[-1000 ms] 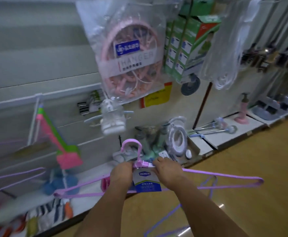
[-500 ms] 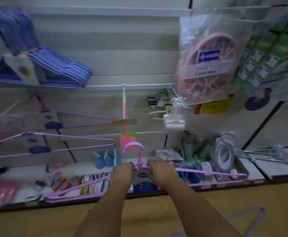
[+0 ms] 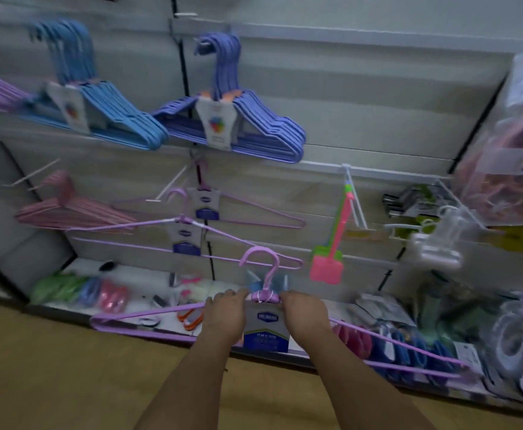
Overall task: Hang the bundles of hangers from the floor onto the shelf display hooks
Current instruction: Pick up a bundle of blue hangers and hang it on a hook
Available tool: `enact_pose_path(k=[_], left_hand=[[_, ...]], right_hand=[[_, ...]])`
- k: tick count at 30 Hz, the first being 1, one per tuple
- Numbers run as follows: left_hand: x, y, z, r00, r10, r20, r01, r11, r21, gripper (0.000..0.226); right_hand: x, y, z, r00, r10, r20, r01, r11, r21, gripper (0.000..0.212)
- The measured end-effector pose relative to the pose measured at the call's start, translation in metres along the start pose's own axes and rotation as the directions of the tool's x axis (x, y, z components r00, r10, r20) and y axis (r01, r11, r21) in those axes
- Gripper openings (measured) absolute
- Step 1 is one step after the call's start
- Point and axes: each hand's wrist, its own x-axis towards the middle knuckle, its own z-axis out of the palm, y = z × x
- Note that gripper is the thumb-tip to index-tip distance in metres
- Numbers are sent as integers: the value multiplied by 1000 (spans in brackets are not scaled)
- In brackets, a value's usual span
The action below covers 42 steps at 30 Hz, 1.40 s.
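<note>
Before the shelf, left hand [image 3: 223, 318] and right hand [image 3: 305, 318] grip purple hanger bundle [image 3: 148, 316].

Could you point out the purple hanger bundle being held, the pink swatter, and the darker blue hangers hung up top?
purple hanger bundle [image 3: 258, 260]: head view, on its hook.
pink swatter [image 3: 326, 270]: head view, on its flat square head.
darker blue hangers [image 3: 272, 128]: head view, on the right shoulder of the stack.

I see a lilac hanger bundle [image 3: 148, 316] with a white and dark blue label [image 3: 265, 332]. On the pale grey shelf wall [image 3: 378, 97] hang sky blue hangers [image 3: 114, 116], periwinkle hangers [image 3: 263, 122], pink hangers [image 3: 67, 209], and a pink and green swatter [image 3: 328, 262]. The floor [image 3: 52, 367] is tan.
</note>
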Motion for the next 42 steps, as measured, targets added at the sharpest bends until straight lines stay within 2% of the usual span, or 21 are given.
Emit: enact_pose_path(k=[7,12,21,28,35,42], left_hand=[[20,-47,-10,993,-119,16,119,993,-10,37],[49,-71,-19,985,-169,-22,166,983,-82,40],[95,-112,-39,971,-240,-20,236,965,-111,38],[135,-162,-39,984,-176,-13,172,975,-143,35],[183,-223,-45,996,-94,8,94,987,-130,37],[221,-242,-44,1000,25,1,-25,997,-68,43]], right_hand=[[43,-42,1,995,-96,5,96,994,-50,27],[84,-60,-5,989,-150,-3,150,989,-2,23],[151,-93,-15,979,-199,33,200,979,-40,24],[193,-129,-14,987,-158,42,159,987,-38,24],[233,-179,-3,998,-18,58,17,1000,20,22],[253,-192,4,994,101,48,-103,994,40,21]])
